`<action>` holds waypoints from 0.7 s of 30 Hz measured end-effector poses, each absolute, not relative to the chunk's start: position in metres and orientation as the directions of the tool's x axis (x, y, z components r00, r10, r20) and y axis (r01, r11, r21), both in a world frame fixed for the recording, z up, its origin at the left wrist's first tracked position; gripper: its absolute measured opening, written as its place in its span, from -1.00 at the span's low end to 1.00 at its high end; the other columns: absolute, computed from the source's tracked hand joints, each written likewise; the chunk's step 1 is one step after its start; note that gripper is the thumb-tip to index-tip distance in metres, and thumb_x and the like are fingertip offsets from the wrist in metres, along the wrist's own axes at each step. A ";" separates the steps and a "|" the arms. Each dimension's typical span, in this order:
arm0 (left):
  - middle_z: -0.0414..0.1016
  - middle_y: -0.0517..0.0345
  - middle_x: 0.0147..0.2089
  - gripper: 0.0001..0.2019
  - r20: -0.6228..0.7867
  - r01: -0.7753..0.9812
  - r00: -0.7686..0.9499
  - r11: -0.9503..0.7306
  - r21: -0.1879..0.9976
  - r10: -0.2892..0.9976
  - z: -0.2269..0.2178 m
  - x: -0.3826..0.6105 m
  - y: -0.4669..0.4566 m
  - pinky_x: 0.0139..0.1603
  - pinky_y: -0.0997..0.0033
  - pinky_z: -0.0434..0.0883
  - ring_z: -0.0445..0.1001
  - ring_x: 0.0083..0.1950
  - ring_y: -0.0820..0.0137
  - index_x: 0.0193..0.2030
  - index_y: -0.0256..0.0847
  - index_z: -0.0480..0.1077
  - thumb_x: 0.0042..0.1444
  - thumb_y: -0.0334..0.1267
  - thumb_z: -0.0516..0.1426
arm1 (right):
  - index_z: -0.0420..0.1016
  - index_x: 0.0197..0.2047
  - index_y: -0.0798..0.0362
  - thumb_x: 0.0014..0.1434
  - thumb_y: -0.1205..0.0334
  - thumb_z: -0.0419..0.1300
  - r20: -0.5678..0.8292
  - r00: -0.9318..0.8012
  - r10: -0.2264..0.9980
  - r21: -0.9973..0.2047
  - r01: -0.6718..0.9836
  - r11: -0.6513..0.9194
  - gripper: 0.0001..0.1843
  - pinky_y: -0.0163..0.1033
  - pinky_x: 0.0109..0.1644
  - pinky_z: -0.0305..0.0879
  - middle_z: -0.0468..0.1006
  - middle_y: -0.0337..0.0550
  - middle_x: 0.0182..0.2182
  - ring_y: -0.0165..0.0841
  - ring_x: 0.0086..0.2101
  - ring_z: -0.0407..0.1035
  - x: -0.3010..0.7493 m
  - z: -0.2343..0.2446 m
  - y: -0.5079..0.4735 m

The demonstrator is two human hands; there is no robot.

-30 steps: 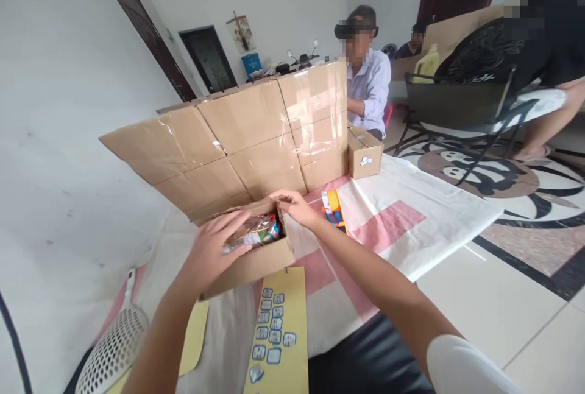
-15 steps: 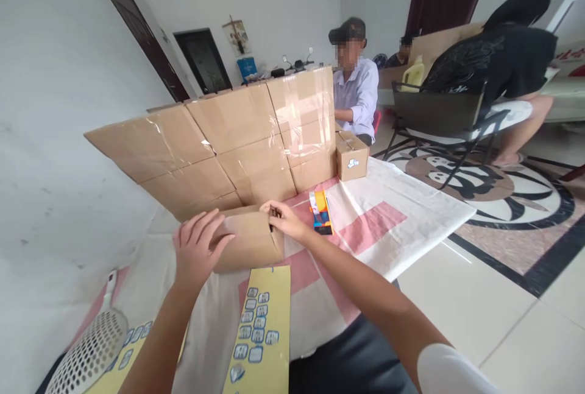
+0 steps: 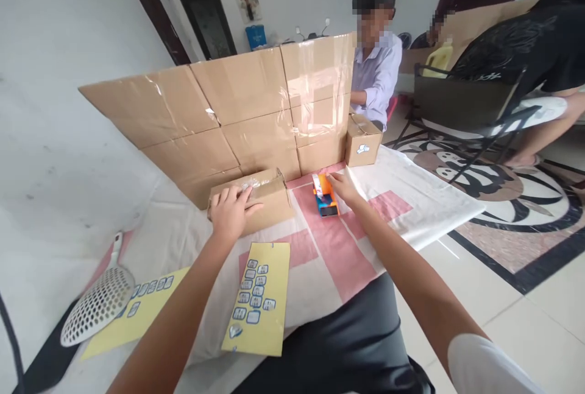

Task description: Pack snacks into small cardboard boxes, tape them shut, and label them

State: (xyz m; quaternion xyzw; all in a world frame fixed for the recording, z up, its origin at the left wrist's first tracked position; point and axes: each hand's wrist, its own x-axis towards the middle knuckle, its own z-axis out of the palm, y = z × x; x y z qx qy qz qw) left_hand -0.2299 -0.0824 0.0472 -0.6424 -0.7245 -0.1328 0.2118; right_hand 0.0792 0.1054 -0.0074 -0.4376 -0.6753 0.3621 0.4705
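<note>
A small cardboard box [image 3: 269, 199] lies on the white and pink cloth [image 3: 402, 199], its top flaps folded down. My left hand [image 3: 232, 211] rests flat on its top with the fingers spread. To the right, my right hand [image 3: 342, 186] touches an orange and blue tape dispenser [image 3: 325, 197] lying on the cloth; the fingers curl round its far side.
A wall of taped cardboard boxes [image 3: 237, 108] stands behind. Another small box [image 3: 363, 145] sits at its right end. Two yellow sticker sheets [image 3: 256, 306] and a white perforated scoop [image 3: 98, 302] lie near me. A person in a pale shirt [image 3: 377, 74] sits beyond; another sits on a black chair [image 3: 461, 102].
The small box, open with packets showing a second ago, now has its flaps down under my left hand. My right hand has left the box and reached right to the tape dispenser.
</note>
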 end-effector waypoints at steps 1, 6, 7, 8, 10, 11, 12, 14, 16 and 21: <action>0.56 -0.18 0.08 -0.51 0.488 0.984 -0.107 0.164 -0.075 0.866 0.047 -0.224 -0.077 0.21 0.02 0.26 0.46 0.14 0.02 0.25 -0.10 0.50 0.36 0.09 0.07 | 0.46 -0.38 0.08 0.22 -0.23 0.13 0.310 -0.196 0.930 -0.903 0.245 0.353 -0.51 -0.10 -0.17 0.39 0.55 -0.02 -0.37 -0.17 -0.26 0.45 0.071 -0.013 0.104; 0.56 -0.21 0.09 -0.59 0.452 0.978 -0.100 0.172 -0.121 0.886 0.065 -0.184 -0.091 0.38 -0.18 0.07 0.42 0.22 -0.08 0.17 -0.21 0.53 0.33 -0.02 0.13 | 0.38 -0.48 0.04 0.12 -0.38 0.20 0.350 -0.265 0.898 -0.909 0.136 0.395 -0.40 -0.22 -0.37 0.25 0.43 -0.18 -0.52 -0.31 -0.45 0.33 0.045 -0.025 0.074; 0.54 -0.24 0.14 -0.58 0.470 0.977 -0.080 0.162 -0.136 0.879 0.069 -0.169 -0.101 0.40 -0.28 -0.02 0.36 0.29 -0.15 0.18 -0.21 0.51 0.30 -0.02 0.16 | 0.38 -0.45 0.04 0.16 -0.40 0.16 0.364 -0.258 0.895 -0.910 0.108 0.401 -0.39 -0.23 -0.39 0.24 0.42 -0.19 -0.52 -0.32 -0.46 0.32 0.045 -0.023 0.068; 0.51 -0.26 0.19 -0.55 0.506 0.979 -0.061 0.151 -0.139 0.860 0.072 -0.151 -0.111 0.39 -0.35 -0.07 0.29 0.34 -0.20 0.21 -0.20 0.49 0.28 -0.02 0.18 | 0.37 -0.42 0.03 0.20 -0.40 0.11 0.380 -0.241 0.893 -0.909 0.081 0.409 -0.39 -0.23 -0.40 0.24 0.42 -0.19 -0.51 -0.32 -0.46 0.33 0.047 -0.022 0.062; 0.48 -0.22 0.25 -0.55 0.623 0.989 -0.050 0.126 -0.079 0.781 0.073 -0.112 -0.124 0.34 -0.30 0.00 0.31 0.33 -0.16 0.25 -0.14 0.44 0.30 -0.01 0.18 | 0.37 -0.36 0.02 0.27 -0.38 0.06 0.419 -0.196 0.886 -0.901 0.029 0.433 -0.42 -0.23 -0.36 0.28 0.45 -0.17 -0.44 -0.29 -0.40 0.38 0.053 -0.018 0.054; 0.54 -0.17 0.17 -0.62 0.676 0.994 -0.069 0.112 -0.020 0.733 0.069 -0.094 -0.125 0.28 -0.20 0.11 0.41 0.23 -0.07 0.18 -0.13 0.47 0.32 -0.02 0.15 | 0.37 -0.33 0.01 0.29 -0.36 0.05 0.439 -0.176 0.881 -0.894 0.007 0.448 -0.43 -0.22 -0.34 0.31 0.46 -0.16 -0.42 -0.28 -0.37 0.40 0.056 -0.016 0.051; 0.59 -0.12 0.06 -0.67 0.708 0.995 -0.088 0.090 0.036 0.701 0.063 -0.078 -0.121 0.19 -0.09 0.20 0.48 0.10 0.01 0.10 -0.14 0.50 0.35 -0.03 0.13 | 0.37 -0.32 0.01 0.31 -0.34 0.04 0.460 -0.160 0.874 -0.886 -0.011 0.464 -0.45 -0.22 -0.32 0.32 0.47 -0.15 -0.40 -0.28 -0.36 0.41 0.060 -0.014 0.048; 0.62 -0.05 -0.11 -0.72 0.713 0.996 -0.067 0.008 0.086 0.698 0.049 -0.057 -0.104 0.02 0.07 0.27 0.52 -0.05 0.11 -0.03 -0.16 0.52 0.36 -0.04 0.12 | 0.35 -0.34 0.01 0.34 -0.31 0.03 0.499 -0.136 0.856 -0.866 -0.036 0.499 -0.46 -0.21 -0.28 0.32 0.45 -0.17 -0.40 -0.30 -0.37 0.38 0.065 -0.011 0.042; 0.62 -0.06 -0.06 -0.71 0.671 0.992 0.037 -0.109 0.066 0.741 0.035 -0.051 -0.081 -0.01 0.12 0.31 0.52 0.02 0.12 0.00 -0.19 0.51 0.36 -0.05 0.13 | 0.32 -0.39 0.01 0.35 -0.30 0.04 0.532 -0.121 0.838 -0.846 -0.047 0.531 -0.46 -0.21 -0.27 0.30 0.41 -0.19 -0.44 -0.34 -0.39 0.33 0.067 -0.011 0.037; 0.60 -0.05 0.11 -0.73 0.595 0.970 0.223 -0.237 -0.055 0.772 0.031 -0.090 -0.061 0.38 -0.07 0.17 0.48 0.20 0.09 0.07 -0.13 0.52 0.36 -0.10 0.11 | 0.34 -0.35 0.01 0.41 -0.23 0.01 0.539 -0.098 0.837 -0.842 -0.093 0.532 -0.50 -0.23 -0.28 0.30 0.42 -0.21 -0.42 -0.36 -0.39 0.34 0.069 -0.012 0.036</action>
